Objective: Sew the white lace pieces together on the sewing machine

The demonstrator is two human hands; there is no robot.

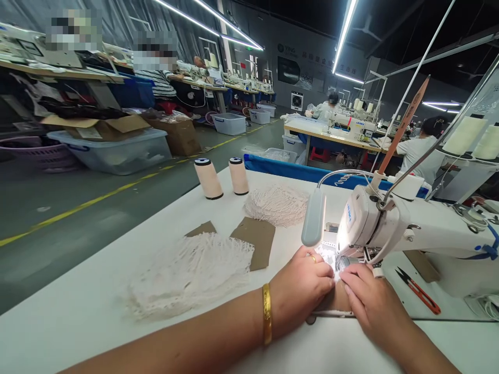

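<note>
Bending inward at the white sewing machine (353, 221), the hands lie close together under its head, a narrow gap between them. The left hand (302, 280) has its fingers curled and drawn together on the white lace (327, 253), while the right hand (370, 298) reaches in with fingertips beside the presser foot, its fingers only slightly spread. Whether either one pinches the lace or merely presses it flat, I cannot tell. A brown piece (337, 300) shows between them, nearer the wearer. There is a gold bracelet (267, 314) on the left wrist, and a grey lamp (313, 218) hangs beside the machine head. On the white surface (89, 291) to the left lie a near lace pile (191, 275) and a far lace pile (276, 205), with a flat brown sheet (257, 241) between them; two thread cones (208, 179) stand farther back. Red-handled snips (419, 292) lie right of the right hand. Beyond, a yellow line (97, 200) crosses the floor past a clear tub (120, 153) and a purple basket (54, 157). A person in stripes (159, 84) and others sit at rows of machines, under bright tube lights (345, 36).
</note>
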